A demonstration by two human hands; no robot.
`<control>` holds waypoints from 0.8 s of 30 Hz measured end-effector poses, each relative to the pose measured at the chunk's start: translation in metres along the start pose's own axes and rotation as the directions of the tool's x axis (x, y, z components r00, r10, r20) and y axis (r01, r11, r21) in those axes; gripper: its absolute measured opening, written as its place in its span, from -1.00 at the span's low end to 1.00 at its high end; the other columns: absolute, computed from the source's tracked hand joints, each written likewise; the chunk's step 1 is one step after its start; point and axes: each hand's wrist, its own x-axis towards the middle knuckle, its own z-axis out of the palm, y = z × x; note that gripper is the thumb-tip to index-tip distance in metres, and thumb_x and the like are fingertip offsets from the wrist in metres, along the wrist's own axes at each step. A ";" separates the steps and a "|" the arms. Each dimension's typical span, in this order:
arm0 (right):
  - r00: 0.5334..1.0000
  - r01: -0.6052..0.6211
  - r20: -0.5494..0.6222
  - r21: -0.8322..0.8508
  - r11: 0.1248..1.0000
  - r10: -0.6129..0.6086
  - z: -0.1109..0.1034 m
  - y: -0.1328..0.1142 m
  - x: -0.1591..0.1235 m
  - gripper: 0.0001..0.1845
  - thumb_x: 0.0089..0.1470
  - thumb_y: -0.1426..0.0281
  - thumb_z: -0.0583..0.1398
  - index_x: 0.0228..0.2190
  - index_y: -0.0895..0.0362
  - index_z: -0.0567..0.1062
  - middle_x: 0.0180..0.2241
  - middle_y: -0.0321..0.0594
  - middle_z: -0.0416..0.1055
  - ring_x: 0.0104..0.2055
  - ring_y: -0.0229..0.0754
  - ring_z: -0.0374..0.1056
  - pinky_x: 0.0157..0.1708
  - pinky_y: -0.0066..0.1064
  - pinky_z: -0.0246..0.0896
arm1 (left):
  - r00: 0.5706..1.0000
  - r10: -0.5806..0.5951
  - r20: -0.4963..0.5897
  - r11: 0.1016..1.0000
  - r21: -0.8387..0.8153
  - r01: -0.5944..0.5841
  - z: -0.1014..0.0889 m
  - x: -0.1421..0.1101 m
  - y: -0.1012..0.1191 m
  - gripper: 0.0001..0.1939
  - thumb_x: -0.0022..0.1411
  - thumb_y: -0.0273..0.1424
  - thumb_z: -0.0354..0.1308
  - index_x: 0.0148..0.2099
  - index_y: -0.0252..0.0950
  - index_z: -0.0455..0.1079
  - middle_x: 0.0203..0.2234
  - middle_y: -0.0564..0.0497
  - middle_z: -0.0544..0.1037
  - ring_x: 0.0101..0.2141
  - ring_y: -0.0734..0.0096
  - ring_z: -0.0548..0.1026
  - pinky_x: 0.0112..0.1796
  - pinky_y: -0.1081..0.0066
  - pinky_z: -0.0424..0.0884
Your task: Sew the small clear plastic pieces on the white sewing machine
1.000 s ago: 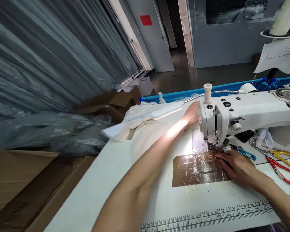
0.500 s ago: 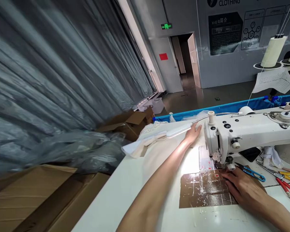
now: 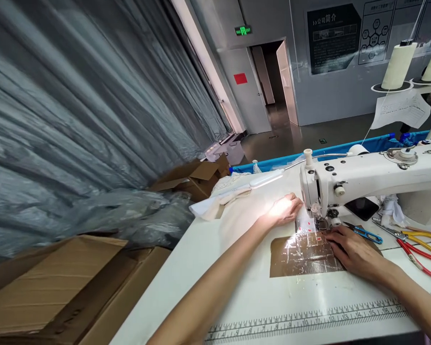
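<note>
A white sewing machine [image 3: 366, 177] stands at the right with its needle and presser foot low over the work. Sheer white fabric with small red marks [image 3: 306, 221] lies beneath and behind the presser foot. Left of the needle, my left hand [image 3: 286, 209] is closed, its fingertips on that fabric's far edge under bright lamp light. My right hand [image 3: 354, 249] rests with fingers stretched out and lying flat, fingertips beside the presser foot. Under it is a shiny brown taped plate [image 3: 301, 256]. Blue thread snips [image 3: 368, 234] lie just behind my right hand.
Red-handled and yellow-handled scissors [image 3: 413, 242] lie at the right. A lamp with a white head [image 3: 267, 178] sits left of the machine. A printed ruler [image 3: 309, 320] runs along the table's front. Cardboard boxes [image 3: 93, 282] stand at the left; thread cones [image 3: 398, 66] rise behind.
My left hand has come back from beside the lamp toward the needle and its fingers have closed on the fabric's edge. My right hand stays beside the presser foot. The view has shifted.
</note>
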 end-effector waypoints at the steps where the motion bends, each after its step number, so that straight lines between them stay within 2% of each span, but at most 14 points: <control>1: 1.000 -0.003 0.003 0.006 1.000 0.003 0.000 0.000 0.000 -0.68 0.26 0.46 -0.01 -0.14 0.15 0.52 -0.15 -0.04 0.43 -0.14 -0.10 0.42 -0.07 -0.24 0.38 | 1.000 0.019 -0.006 1.000 -0.009 -0.019 0.001 -0.003 0.000 -0.83 0.27 -0.45 0.02 -0.31 -0.25 0.43 -0.42 -0.03 0.48 -0.33 0.29 0.49 -0.21 0.37 0.42; 4: 1.000 -0.011 0.010 0.011 1.000 0.010 -0.001 0.002 0.000 -0.68 0.26 0.45 -0.01 -0.14 0.16 0.52 -0.15 -0.03 0.44 -0.14 -0.09 0.42 -0.07 -0.22 0.38 | 0.998 0.047 -0.036 0.998 -0.035 -0.048 -0.002 -0.016 -0.005 -0.78 0.29 -0.46 -0.01 -0.12 -0.25 0.43 -0.20 -0.09 0.51 -0.17 0.26 0.50 -0.09 0.33 0.43; 7: 1.000 -0.010 0.019 0.011 1.000 0.009 -0.002 0.003 -0.001 -0.67 0.25 0.45 -0.01 -0.15 0.14 0.53 -0.15 -0.04 0.44 -0.15 -0.09 0.43 -0.10 -0.21 0.39 | 0.997 0.019 -0.072 0.998 -0.053 -0.023 -0.012 -0.038 -0.018 -0.72 0.32 -0.42 -0.05 -0.02 -0.25 0.42 -0.07 -0.11 0.49 -0.09 0.26 0.50 -0.05 0.31 0.43; 11: 1.000 0.014 -0.011 0.013 1.000 -0.013 -0.001 0.004 -0.002 -0.67 0.24 0.44 -0.01 -0.15 0.12 0.53 -0.16 -0.05 0.45 -0.15 -0.08 0.44 -0.11 -0.20 0.41 | 0.986 -0.104 -0.131 0.993 -0.071 0.096 -0.035 -0.078 -0.041 -0.69 0.34 -0.30 -0.07 -0.06 -0.24 0.47 -0.08 -0.08 0.54 -0.10 0.24 0.52 -0.06 0.28 0.45; 14: 0.999 0.024 -0.039 0.011 1.000 -0.024 0.001 0.007 -0.002 -0.67 0.24 0.41 0.00 -0.16 0.10 0.54 -0.17 -0.07 0.46 -0.16 -0.08 0.45 -0.11 -0.19 0.42 | 0.960 -0.216 -0.177 0.976 -0.071 0.206 -0.051 -0.107 -0.057 -0.67 0.30 -0.28 -0.05 -0.07 -0.27 0.49 -0.08 -0.10 0.56 -0.07 0.17 0.52 -0.04 0.22 0.45; 16: 0.998 0.031 -0.053 0.006 1.000 -0.030 0.004 0.009 -0.003 -0.66 0.26 0.38 -0.01 -0.16 0.10 0.55 -0.17 -0.07 0.47 -0.17 -0.08 0.46 -0.10 -0.18 0.43 | 0.940 -0.277 -0.201 0.961 -0.072 0.268 -0.060 -0.125 -0.062 -0.65 0.30 -0.27 -0.04 -0.07 -0.29 0.49 -0.08 -0.12 0.57 -0.08 0.17 0.52 -0.10 0.25 0.47; 18: 0.997 0.040 -0.066 -0.007 0.999 -0.040 0.007 0.012 -0.003 -0.64 0.26 0.35 -0.02 -0.15 0.10 0.55 -0.15 -0.06 0.47 -0.18 -0.09 0.47 -0.12 -0.18 0.44 | 0.924 -0.319 -0.211 0.948 -0.075 0.310 -0.066 -0.139 -0.060 -0.65 0.31 -0.25 -0.05 -0.09 -0.30 0.50 -0.10 -0.12 0.58 -0.14 0.22 0.54 -0.23 0.35 0.49; 21: 0.995 0.055 -0.086 -0.029 0.998 -0.058 0.010 0.016 -0.003 -0.64 0.25 0.36 -0.02 -0.15 0.08 0.55 -0.17 -0.07 0.49 -0.21 -0.10 0.48 -0.15 -0.20 0.45 | 0.920 -0.341 -0.194 0.939 -0.117 0.323 -0.069 -0.156 -0.040 -0.67 0.33 -0.25 -0.05 -0.18 -0.28 0.50 -0.21 -0.06 0.60 -0.25 0.33 0.54 -0.39 0.47 0.43; 22: 0.994 0.055 -0.089 -0.039 0.998 -0.059 0.011 0.017 -0.004 -0.63 0.25 0.35 -0.03 -0.15 0.08 0.55 -0.17 -0.07 0.49 -0.22 -0.09 0.49 -0.17 -0.20 0.45 | 0.923 -0.342 -0.177 0.934 -0.169 0.314 -0.067 -0.161 -0.030 -0.68 0.33 -0.25 -0.04 -0.24 -0.27 0.50 -0.27 -0.04 0.59 -0.29 0.35 0.53 -0.42 0.49 0.40; 24: 0.995 0.046 -0.085 -0.063 0.997 -0.052 0.012 0.018 -0.004 -0.62 0.27 0.33 -0.03 -0.15 0.07 0.55 -0.15 -0.06 0.49 -0.22 -0.08 0.50 -0.20 -0.20 0.46 | 0.949 -0.308 -0.074 0.922 -0.268 0.278 -0.062 -0.168 -0.010 -0.72 0.32 -0.23 0.04 -0.32 -0.26 0.48 -0.36 0.01 0.56 -0.36 0.40 0.50 -0.39 0.49 0.40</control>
